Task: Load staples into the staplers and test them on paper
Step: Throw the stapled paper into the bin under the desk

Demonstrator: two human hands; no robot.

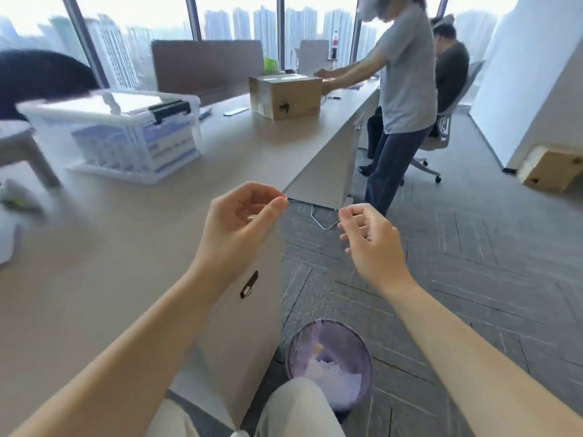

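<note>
Now, by labels:
Left hand (243,212): hovering at the desk (126,241) corner, palm up, fingers curling loosely, thumb nearing fingertips; possibly pinching something tiny, too blurred to tell.
Right hand (370,238): hanging over the carpet beside the desk end, fingers half curled, apparently gripping nothing.
Staplers and paper: not showing clearly anywhere; only blurred pale shapes lying at the desk's far left.
Wastebasket (329,362): standing on the floor below both hands, holding white scraps.
Clear storage box (126,134): sitting farther back on the desk.
</note>
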